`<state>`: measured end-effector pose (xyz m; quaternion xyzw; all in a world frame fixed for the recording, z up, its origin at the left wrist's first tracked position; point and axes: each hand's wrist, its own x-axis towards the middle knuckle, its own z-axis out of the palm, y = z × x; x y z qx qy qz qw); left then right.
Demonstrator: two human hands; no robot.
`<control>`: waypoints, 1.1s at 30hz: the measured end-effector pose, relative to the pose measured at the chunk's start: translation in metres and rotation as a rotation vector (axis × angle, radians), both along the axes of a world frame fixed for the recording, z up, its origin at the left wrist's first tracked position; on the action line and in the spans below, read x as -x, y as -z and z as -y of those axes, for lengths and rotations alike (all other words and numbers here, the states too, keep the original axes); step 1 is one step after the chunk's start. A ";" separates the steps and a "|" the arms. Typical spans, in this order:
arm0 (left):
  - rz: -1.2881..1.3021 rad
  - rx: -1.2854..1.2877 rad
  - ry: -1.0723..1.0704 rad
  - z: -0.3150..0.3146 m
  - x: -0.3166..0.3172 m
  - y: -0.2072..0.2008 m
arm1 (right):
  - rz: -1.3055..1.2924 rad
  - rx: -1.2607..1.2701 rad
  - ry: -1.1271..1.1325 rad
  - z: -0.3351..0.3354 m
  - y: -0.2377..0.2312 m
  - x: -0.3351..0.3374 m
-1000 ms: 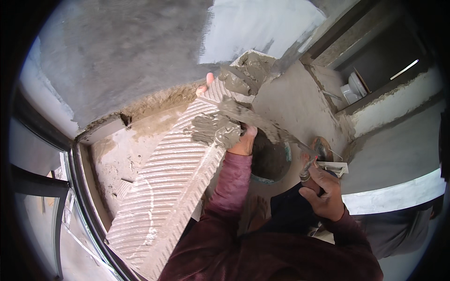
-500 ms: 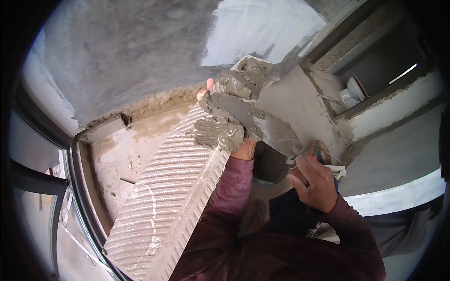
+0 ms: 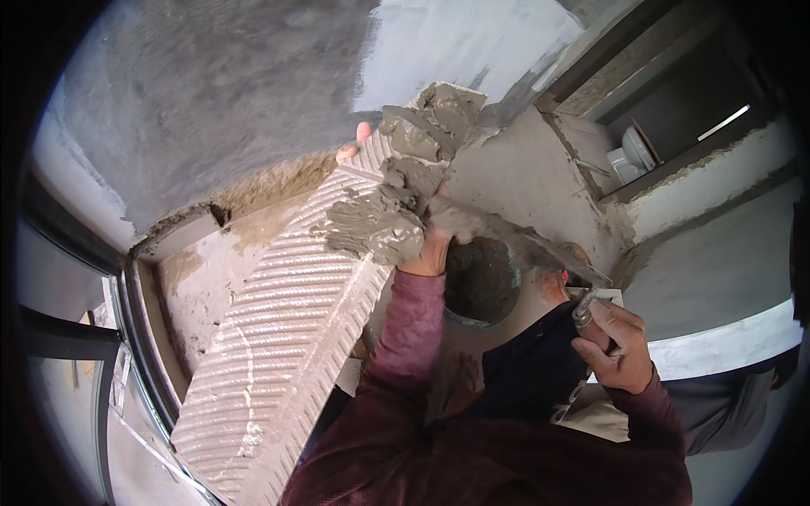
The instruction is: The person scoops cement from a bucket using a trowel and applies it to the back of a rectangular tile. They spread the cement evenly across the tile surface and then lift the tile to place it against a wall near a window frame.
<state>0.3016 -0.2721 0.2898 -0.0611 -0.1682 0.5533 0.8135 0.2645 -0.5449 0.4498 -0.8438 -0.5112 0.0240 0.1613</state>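
My left hand (image 3: 434,250) supports a long tile (image 3: 274,329) with its ribbed back facing up. Fingertips show past the tile's far edge, while the rest of the grip is hidden under the tile and mortar. Lumps of wet grey mortar (image 3: 375,223) sit on the tile's far end. In my right hand (image 3: 620,341), the fingers wrap round the handle of a trowel (image 3: 553,253). Its mortar-smeared blade points back toward the tile, apart from the lumps.
Below the blade stands a bucket (image 3: 483,282) with dark mortar inside. A grey wall (image 3: 228,93) with a white patch rises beyond the tile. At left is a dark-framed glass door (image 3: 63,337). A white toilet (image 3: 631,156) stands far right, and another person's leg shows at right.
My right hand has drawn the trowel toward me and to the right, off the mortar on the tile. The bucket's opening is now more exposed. The tile has shifted slightly left.
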 end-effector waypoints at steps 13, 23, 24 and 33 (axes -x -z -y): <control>0.037 0.001 0.048 0.014 -0.005 0.008 | 0.268 0.071 -0.121 -0.063 0.022 -0.008; -0.226 -0.175 -0.063 0.007 -0.011 0.035 | 0.370 0.149 -0.165 -0.035 0.006 -0.004; -0.231 -0.184 -0.058 0.002 -0.008 0.035 | 0.362 0.135 -0.168 -0.032 0.003 -0.004; -0.112 0.018 -0.096 -0.011 -0.018 0.024 | 0.229 -0.109 -0.011 -0.022 0.004 0.008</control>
